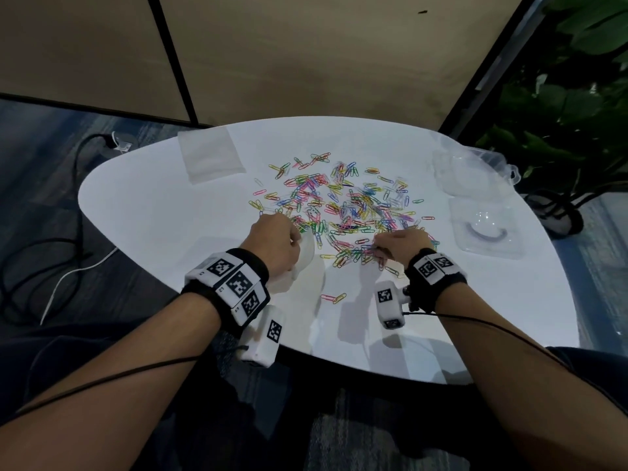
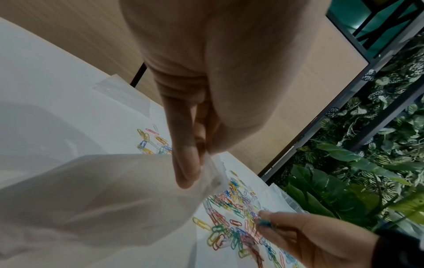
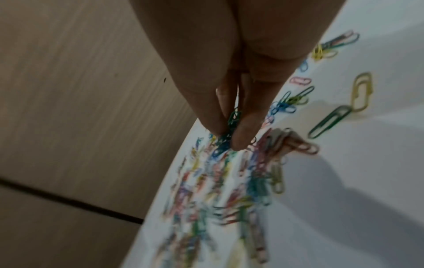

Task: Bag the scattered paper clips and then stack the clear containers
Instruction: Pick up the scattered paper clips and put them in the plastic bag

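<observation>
Many coloured paper clips lie scattered over the middle of the white table. My left hand pinches the rim of a clear plastic bag at the pile's near left edge, and the bag hangs below the fingers. My right hand pinches a small bunch of green and blue clips at the near right edge of the pile. Clear containers sit at the table's right side, another behind the first.
A second flat clear bag lies at the back left of the table. Two loose clips lie near the front edge. Cables run over the floor at left, and plants stand at right.
</observation>
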`<state>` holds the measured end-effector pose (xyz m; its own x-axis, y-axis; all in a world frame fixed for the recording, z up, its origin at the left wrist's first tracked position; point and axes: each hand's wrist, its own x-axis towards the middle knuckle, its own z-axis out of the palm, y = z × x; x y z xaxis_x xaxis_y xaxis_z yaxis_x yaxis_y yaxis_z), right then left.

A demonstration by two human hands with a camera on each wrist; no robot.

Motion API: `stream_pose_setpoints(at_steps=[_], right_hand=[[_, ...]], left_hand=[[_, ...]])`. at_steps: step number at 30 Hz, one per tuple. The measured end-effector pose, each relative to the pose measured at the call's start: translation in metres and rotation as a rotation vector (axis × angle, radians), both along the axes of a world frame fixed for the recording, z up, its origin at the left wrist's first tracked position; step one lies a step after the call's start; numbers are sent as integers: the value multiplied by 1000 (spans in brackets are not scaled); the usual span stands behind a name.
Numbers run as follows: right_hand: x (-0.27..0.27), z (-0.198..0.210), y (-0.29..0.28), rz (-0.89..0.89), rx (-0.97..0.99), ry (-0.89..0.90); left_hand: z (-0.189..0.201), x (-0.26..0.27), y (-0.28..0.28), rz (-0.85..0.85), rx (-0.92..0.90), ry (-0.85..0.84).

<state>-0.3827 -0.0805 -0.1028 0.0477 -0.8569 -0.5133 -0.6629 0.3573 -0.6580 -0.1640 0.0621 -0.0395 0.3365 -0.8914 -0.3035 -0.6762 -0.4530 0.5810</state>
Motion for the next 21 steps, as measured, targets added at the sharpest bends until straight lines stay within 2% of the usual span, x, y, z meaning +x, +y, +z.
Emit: stream_pose_setpoints(at_steps=[5,7,8,11,13,17,21], right_hand=[[21,32,12,-215,243,-652],[35,48,22,-225,369,-846],[41,53,28,-214,415,-888],[57,57,47,-136,456,-865],[67,54,61,-77,398,-804],[82,44,83,-90,245,-741],[95,36,94,69,117,-527]], left_hand=[[1,-1,-1,19,-13,30],[0,-1,-1,36,-14,40],[0,-1,-1,43,-10,50],[3,-1,1,37,-15,67],[6,0,1,27,-41,79],[9,-1,3,45,-77,147],[10,-4,7,-7,-129,111]])
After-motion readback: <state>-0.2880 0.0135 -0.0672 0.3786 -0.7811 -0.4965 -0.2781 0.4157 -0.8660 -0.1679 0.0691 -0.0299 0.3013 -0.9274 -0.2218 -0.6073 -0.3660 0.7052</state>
